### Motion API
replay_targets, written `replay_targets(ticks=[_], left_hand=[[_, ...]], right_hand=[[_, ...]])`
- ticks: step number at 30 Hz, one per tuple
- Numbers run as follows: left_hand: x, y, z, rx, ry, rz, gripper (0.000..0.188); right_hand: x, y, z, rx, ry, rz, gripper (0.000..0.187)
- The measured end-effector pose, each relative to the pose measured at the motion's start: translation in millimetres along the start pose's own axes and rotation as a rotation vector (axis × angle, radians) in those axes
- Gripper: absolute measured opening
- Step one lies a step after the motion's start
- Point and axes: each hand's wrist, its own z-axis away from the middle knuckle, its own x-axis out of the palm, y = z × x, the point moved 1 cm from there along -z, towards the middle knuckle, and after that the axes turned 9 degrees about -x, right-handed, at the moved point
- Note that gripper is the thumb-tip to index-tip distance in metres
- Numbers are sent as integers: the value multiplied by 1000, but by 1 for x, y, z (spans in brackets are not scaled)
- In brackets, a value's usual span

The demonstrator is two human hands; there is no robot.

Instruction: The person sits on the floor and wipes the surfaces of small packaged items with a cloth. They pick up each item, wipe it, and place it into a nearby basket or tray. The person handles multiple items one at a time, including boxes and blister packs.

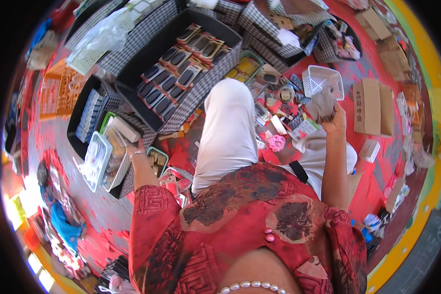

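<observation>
My right hand (335, 121) is closed round a crumpled grey-brown cloth (321, 105), raised over my right leg. Beneath and beside the cloth lie small packaged goods (303, 126) on the red-stained floor. On the other side, my left hand (138, 148) is at the edge of a basket group, next to a white plastic basket (116, 182) with clear-wrapped things in it. Its fingers are mostly hidden, so their grip does not show. A pale blue basket (96, 169) leans against the white one, and a small basket of brown pieces (158, 160) sits beside my left forearm.
Ahead stands a large checked bin (201, 93) with rows of dark oval items on cards. An orange crate (59, 93) is at far left. Another white basket (323, 68), a cardboard box (372, 108) and a small white box (369, 150) are on the right. A pink flower (276, 143) lies between my legs.
</observation>
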Motion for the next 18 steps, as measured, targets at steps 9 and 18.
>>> replay_targets(ticks=[9, 18], left_hand=[[24, -3, 53, -357, 164, -27, 34], [169, 37, 190, 85, -127, -554, 28]], right_hand=[[-27, -56, 8, -176, 185, -220, 34], [-91, -94, 1, -314, 171, -490, 29]])
